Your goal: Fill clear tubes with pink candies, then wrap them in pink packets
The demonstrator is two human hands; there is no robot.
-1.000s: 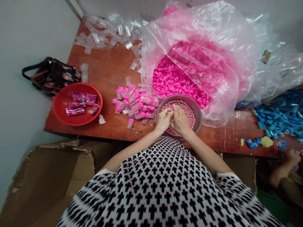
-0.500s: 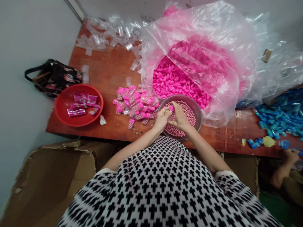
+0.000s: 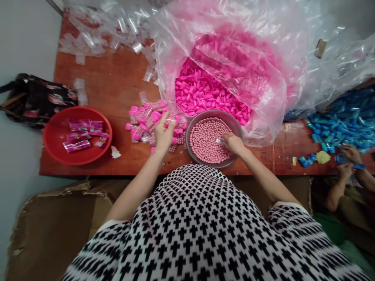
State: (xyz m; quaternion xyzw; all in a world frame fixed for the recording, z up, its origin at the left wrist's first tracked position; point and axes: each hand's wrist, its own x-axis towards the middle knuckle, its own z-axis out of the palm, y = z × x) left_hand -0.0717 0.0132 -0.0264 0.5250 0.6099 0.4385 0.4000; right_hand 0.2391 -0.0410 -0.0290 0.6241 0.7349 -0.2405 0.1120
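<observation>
My left hand (image 3: 164, 134) is over the near side of a pile of small clear bottles (image 3: 143, 121) filled with pink beads and topped with bright pink caps. Its fingers look apart, with pink showing between them that seems to belong to the pile. My right hand (image 3: 233, 143) reaches into a grey metal bowl (image 3: 190, 154) of round pink beads (image 3: 208, 140). It pinches a small clear plastic container (image 3: 219, 141) just at the beads' surface. Behind the bowl, loose pink caps (image 3: 205, 93) spill from a big clear plastic bag (image 3: 272, 117).
To the left, a red basin (image 3: 48, 146) holds several pink packets, beside a dark flowered bag (image 3: 43, 97). Clear empty containers (image 3: 88, 41) are scattered at the back. On the right lie blue pieces (image 3: 336, 125), near another person's hands (image 3: 351, 154). Cardboard (image 3: 58, 222) stands below the table edge.
My hands have parted from around a pink cap above the bowl. The left went to the bottle pile; the right lowered into the beads with a clear container. The view shifted.
</observation>
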